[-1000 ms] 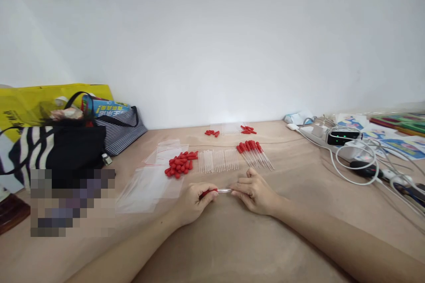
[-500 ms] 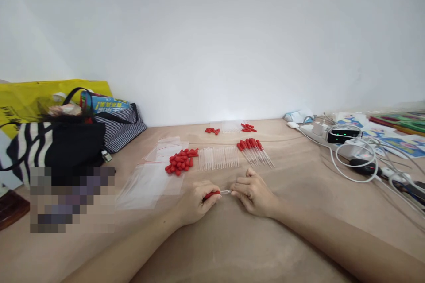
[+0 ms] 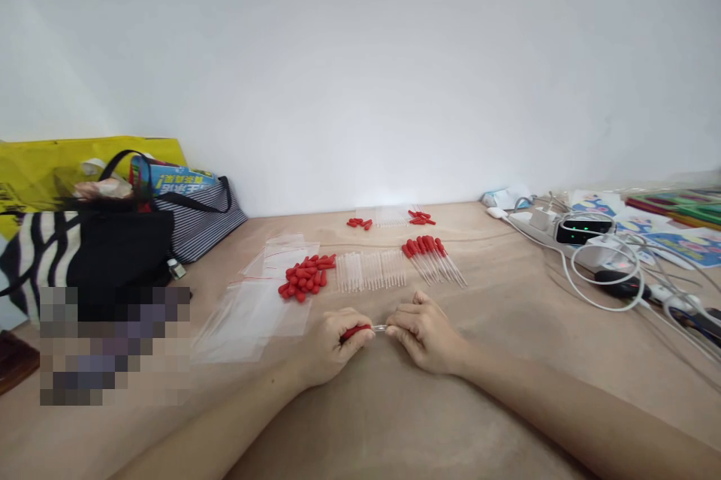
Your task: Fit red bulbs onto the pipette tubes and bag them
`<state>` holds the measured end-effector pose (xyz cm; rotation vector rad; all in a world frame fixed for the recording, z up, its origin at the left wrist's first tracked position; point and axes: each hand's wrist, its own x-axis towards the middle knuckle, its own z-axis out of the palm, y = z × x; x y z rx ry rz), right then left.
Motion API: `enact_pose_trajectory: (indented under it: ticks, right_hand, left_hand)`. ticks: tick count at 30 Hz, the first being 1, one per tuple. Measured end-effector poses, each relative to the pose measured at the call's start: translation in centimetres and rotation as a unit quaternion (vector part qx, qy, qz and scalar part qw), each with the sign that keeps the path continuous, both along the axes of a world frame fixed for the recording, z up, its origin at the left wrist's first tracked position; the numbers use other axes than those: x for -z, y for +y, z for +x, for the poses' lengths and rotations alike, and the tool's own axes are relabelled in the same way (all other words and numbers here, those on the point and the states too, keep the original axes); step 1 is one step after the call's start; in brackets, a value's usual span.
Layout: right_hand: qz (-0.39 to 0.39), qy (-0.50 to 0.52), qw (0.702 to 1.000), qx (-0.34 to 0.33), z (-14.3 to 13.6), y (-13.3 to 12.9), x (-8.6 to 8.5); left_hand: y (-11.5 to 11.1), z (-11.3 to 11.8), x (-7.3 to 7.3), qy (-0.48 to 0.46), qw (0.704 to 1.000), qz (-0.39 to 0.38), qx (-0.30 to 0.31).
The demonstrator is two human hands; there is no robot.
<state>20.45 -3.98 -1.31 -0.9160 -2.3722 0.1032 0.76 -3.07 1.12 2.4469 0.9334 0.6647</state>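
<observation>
My left hand [image 3: 332,345] is closed around a red rubber bulb [image 3: 356,331]. A clear glass tube [image 3: 379,328] runs from the bulb to my right hand [image 3: 428,333], whose fingers pinch its other end. Beyond my left hand, a pile of red bulbs [image 3: 304,277] sits on clear plastic bags [image 3: 239,322]. To the right of the pile lies a row of clear tubes [image 3: 369,270]. Several droppers with red bulbs [image 3: 433,258] lie side by side past my right hand.
Near the wall lie more red bulbs [image 3: 359,223], tubes [image 3: 391,216] and droppers [image 3: 421,217]. Bags [image 3: 129,255] stand at the left. A power strip [image 3: 523,228] with tangled white cables [image 3: 568,270] and printed sheets [image 3: 684,246] occupy the right.
Both hands have drawn slightly closer together, and less of the tube shows between them. The view has shifted a little.
</observation>
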Motion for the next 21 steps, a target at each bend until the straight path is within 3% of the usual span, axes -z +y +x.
enact_pose_trajectory:
  ticks: [5, 11, 14, 18, 21]
  right_hand:
    - [-0.014, -0.003, 1.000, 0.025, 0.1, -0.1, -0.2]
    - [-0.019, -0.002, 1.000, 0.011, 0.4, -0.1, -0.3]
    - [-0.003, -0.028, 1.000, -0.008, 0.5, -0.2, -0.8]
    - [0.029, -0.055, 0.998, -0.011, 0.5, -0.5, -1.1]
    - [0.026, -0.033, 0.999, 0.027, 0.8, 0.0, -0.6]
  left_hand:
    - [0.0, -0.5, 0.2, -0.027, 0.998, -0.043, -0.046]
    - [0.0, -0.5, 1.0, -0.099, 0.995, 0.019, -0.002]
    - [0.1, -0.6, 1.3, -0.118, 0.992, 0.041, -0.011]
    - [0.2, -0.6, 1.1, -0.086, 0.995, -0.037, -0.024]
    - [0.3, -0.6, 1.0, -0.105, 0.988, -0.100, -0.051]
